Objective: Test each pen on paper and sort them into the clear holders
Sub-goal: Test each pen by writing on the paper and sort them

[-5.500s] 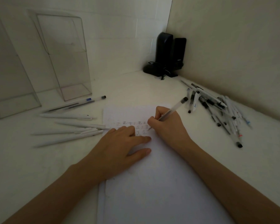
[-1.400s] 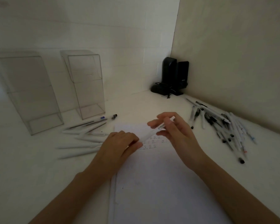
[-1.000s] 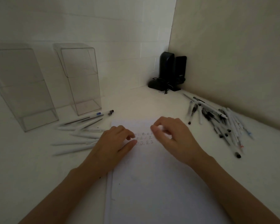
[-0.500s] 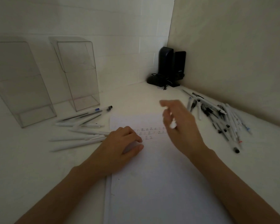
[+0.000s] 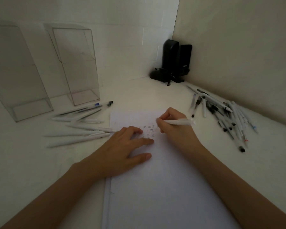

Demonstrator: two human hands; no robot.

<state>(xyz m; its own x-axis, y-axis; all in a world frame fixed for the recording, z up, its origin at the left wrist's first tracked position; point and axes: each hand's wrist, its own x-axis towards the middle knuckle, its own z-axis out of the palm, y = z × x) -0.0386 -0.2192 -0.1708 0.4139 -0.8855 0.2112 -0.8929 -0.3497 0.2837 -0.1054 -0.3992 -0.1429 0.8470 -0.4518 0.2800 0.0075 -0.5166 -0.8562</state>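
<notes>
Far corner of white desk [image 5: 147,93]: two black upright boxes (speakers, by the look). Taller round-topped box [image 5: 170,57] stands left of flat-faced box [image 5: 185,58], close beside it. Low rounded black object [image 5: 156,75] at their left foot, kind not discernible. Tangled black cable [image 5: 170,80] in front. Back wall [image 5: 122,30] white, block joints visible. Right wall [image 5: 238,47] plain beige.
</notes>
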